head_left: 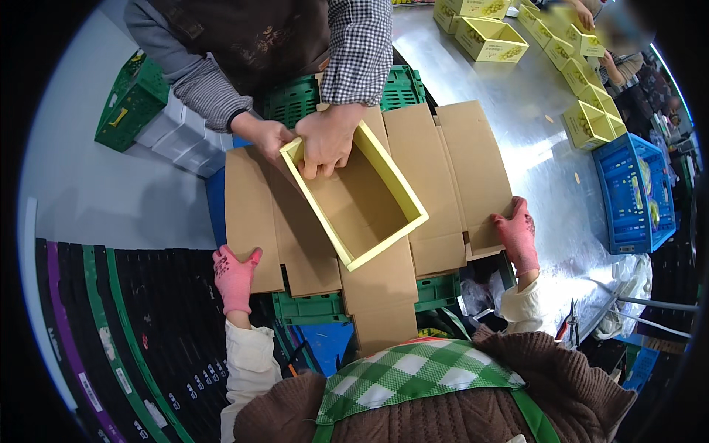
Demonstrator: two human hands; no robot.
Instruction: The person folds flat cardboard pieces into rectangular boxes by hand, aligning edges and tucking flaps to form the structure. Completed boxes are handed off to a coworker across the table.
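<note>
A brown cardboard box blank [461,177] lies unfolded in front of me, its panels and flaps spread over green crates. My left hand [236,279], in a pink glove, is at its left edge, thumb over the board. Gloved in pink too, my right hand [518,235] holds the near corner of the right panel. Across from me, a co-worker's hand [325,140] reaches inside a pale yellow open-topped box [347,247], which sits tilted over the middle of the cardboard. The co-worker's other hand [269,140] is at that box's far left corner.
Green crates [310,308] stand under the cardboard. On the metal table [528,111] to the right are several yellow boxes [491,40] and a blue crate [631,196]. Black stacked crates [170,332] line the left. Another person's hands [585,16] hold a box at the far right.
</note>
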